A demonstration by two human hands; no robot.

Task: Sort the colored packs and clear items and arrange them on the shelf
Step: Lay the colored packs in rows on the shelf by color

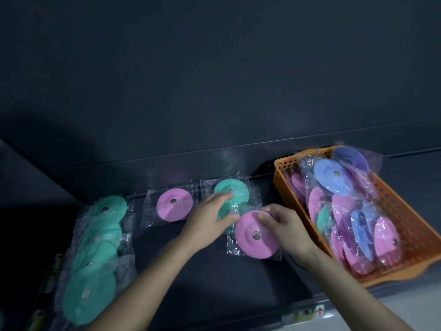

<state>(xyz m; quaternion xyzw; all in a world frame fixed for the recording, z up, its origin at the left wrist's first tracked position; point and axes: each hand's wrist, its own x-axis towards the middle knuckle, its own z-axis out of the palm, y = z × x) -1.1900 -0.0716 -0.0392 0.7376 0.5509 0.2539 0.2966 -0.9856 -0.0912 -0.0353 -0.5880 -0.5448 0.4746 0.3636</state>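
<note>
Head view: left hand (207,220) pinched a teal round disc in clear wrapper (224,211); right hand (286,228) fingers (263,218) pinched a pink wrapped disc (253,244) on the dark shelf (202,271), probably separating colours beside the orange plastic basket (405,223).

Orange basket (403,211): one was on the shelf (214,283). Green packs (95,256): six lay left of the basket, four overlapping in a row farthest from it and two nearer. Pink packs (174,204): two lay left of the basket. Inside the basket were blue packs (333,177), at least three; one green; and several pink, too overlapped to count.
</note>
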